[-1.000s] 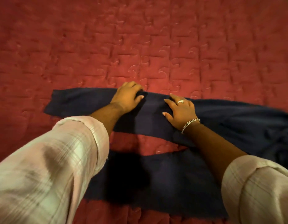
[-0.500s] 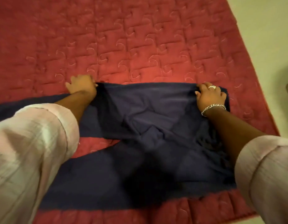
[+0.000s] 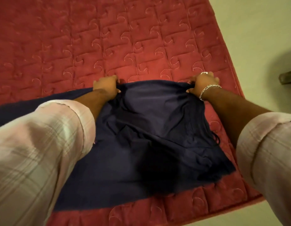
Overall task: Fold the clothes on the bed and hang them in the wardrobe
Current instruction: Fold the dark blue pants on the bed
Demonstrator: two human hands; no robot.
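Observation:
A dark navy garment [image 3: 149, 136] lies spread across the red quilted bed [image 3: 108, 38], reaching from the left edge of the view to near the bed's right corner. My left hand [image 3: 106, 86] grips its far edge with curled fingers. My right hand [image 3: 203, 82], wearing a ring and a silver bracelet, grips the same far edge further right. The cloth between the two hands is bunched and slightly raised. My forearms in rolled pale checked sleeves cover the garment's left part and the bed's right side.
The bed's right edge and near corner [image 3: 255, 196] border pale floor [image 3: 255, 38]. A dark object [image 3: 288, 77] sits on the floor at the far right. The wardrobe is out of view.
My hands moved from flat on the garment's middle out to its far edge and took hold of it. The cloth there has gathered and lifted. My view swung right, towards the bed's corner.

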